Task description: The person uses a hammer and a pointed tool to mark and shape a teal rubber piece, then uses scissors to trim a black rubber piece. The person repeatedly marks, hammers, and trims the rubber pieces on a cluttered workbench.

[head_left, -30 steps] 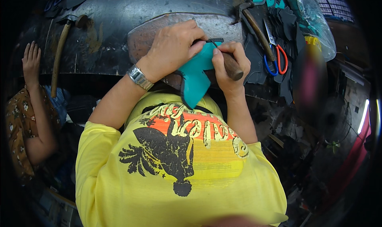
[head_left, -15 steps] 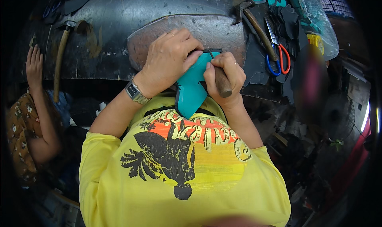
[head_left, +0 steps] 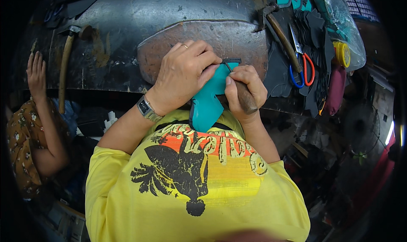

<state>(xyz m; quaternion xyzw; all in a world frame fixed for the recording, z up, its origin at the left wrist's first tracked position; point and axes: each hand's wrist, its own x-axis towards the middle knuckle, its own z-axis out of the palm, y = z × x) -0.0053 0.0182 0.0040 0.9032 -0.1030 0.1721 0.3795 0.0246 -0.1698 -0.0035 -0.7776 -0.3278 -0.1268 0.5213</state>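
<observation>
A teal shoe-upper piece (head_left: 210, 98) with dark edging hangs from the table's near edge toward my shirt. My left hand (head_left: 186, 70) pinches its upper edge, thumb against the teal face, beside a dark strip (head_left: 232, 60) along the top. In my right hand (head_left: 247, 87) is an awl (head_left: 246, 98), its round wooden handle pointing down toward me. The thin dark shaft reaches the teal piece just below the dark strip. Whether the tip pierces the material, I cannot tell.
A brown worn board (head_left: 203, 34) lies on the black table (head_left: 114, 13). To the right are a hammer (head_left: 283, 40), scissors (head_left: 302, 66), dark cut pieces (head_left: 311, 25) and a plastic bag (head_left: 339, 21). Another hammer (head_left: 66, 64) lies left, near another person's hand (head_left: 36, 74).
The view has shifted slightly, so table and hands sit a little lower. Both hands keep their grip on the shoe-upper piece and the awl, close to the same spot.
</observation>
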